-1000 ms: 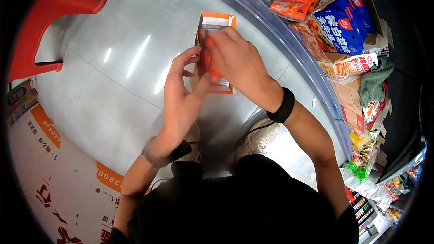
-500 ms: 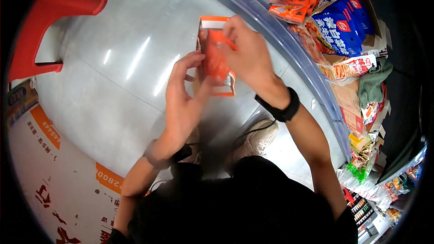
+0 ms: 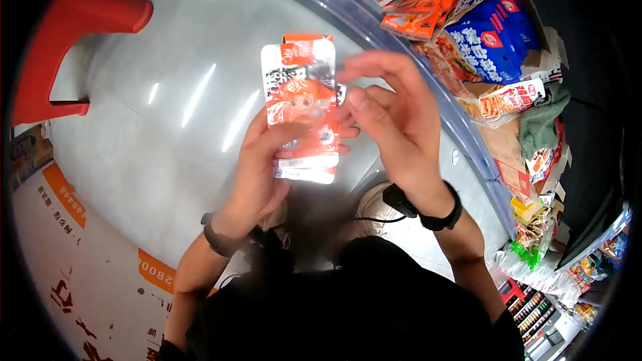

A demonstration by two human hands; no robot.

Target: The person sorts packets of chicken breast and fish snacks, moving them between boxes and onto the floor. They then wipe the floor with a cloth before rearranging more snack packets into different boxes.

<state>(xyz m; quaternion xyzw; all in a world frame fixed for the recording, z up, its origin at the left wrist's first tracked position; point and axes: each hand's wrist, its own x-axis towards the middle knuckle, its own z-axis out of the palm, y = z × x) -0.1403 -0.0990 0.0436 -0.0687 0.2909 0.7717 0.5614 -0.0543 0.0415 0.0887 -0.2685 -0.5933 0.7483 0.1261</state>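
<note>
My left hand is closed around an orange, white and black snack packet with a cartoon face printed on it. Its thumb lies across the packet's lower front, and fingertips show past the right edge. Above the packet's top sticks out the orange end of a small box, mostly hidden behind it. To the right of the packet is my right hand, fingers apart and curved, with blurred fingertips close to the packet's side. A dark band circles each wrist.
A red plastic stool stands on the grey floor at upper left. Along the right, behind a clear curved edge, sit orange packets, blue bags and opened cartons. A printed white board lies lower left.
The small box with packets inside was facing up; now a packet's printed front covers most of it. My right hand has moved off the contents to the right and spread its fingers.
</note>
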